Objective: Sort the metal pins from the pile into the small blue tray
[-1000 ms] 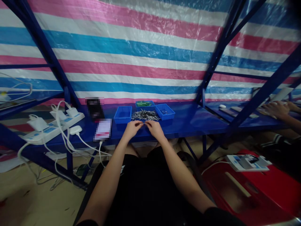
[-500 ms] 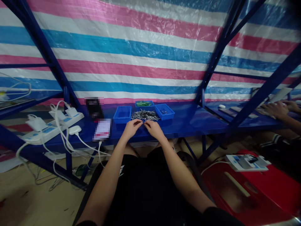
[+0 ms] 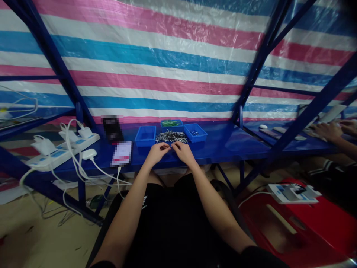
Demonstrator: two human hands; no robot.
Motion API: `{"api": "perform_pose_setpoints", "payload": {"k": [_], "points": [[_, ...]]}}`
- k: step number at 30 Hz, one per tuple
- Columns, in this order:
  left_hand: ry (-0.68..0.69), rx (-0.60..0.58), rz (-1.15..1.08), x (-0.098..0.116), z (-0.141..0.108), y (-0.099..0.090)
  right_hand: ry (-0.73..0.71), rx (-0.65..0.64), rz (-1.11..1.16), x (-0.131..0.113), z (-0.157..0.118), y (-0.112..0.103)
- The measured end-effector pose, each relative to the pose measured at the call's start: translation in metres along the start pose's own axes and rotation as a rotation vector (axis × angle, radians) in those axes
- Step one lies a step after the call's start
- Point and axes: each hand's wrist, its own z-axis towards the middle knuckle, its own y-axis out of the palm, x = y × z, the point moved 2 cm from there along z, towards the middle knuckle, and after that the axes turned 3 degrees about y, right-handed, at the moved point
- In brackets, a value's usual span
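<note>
Blue table [image 3: 228,145] carries silvery pile [image 3: 171,137] between left bin [image 3: 145,142] and right bin [image 3: 198,139], all likely set for short reach. Just before pile, left hand [image 3: 156,152] and right hand [image 3: 182,150] pinch slim piece [image 3: 170,146] from opposite ends, probably for steadiness. Piece's long axis runs roughly left to right; too small to tell which end is tip.

No wording, brand or number can be read. Near the bench's [image 3: 228,145] front edge, toward its left end, the smartphone [image 3: 122,153] has a screen blurred into blocks, with a pink band low on it; the dark item [image 3: 112,128] behind it, nearer the back edge, is likewise blurred. The small white mark [image 3: 144,202] on the person's black clothing [image 3: 173,223] is too small to make out.
</note>
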Motion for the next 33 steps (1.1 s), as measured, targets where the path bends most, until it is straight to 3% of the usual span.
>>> {"api": "perform_pose_setpoints", "payload": {"k": [9, 19, 27, 33], "points": [[0.009, 0.027, -0.026, 0.0007, 0.0009, -0.0005, 0.001, -0.078, -0.041, 0.0008, -0.0010, 0.0035], [-0.009, 0.018, 0.003, -0.0018, 0.0011, 0.0004, 0.033, -0.018, 0.194, 0.0048, 0.0008, -0.0010], [0.008, 0.018, 0.012, 0.0013, -0.0002, -0.0004, -0.071, -0.010, 0.052, 0.0028, 0.0012, -0.0001], [-0.003, 0.056, -0.007, 0.0027, -0.0003, -0.0026, -0.089, -0.078, -0.003, 0.0026, 0.0015, 0.0024]]}}
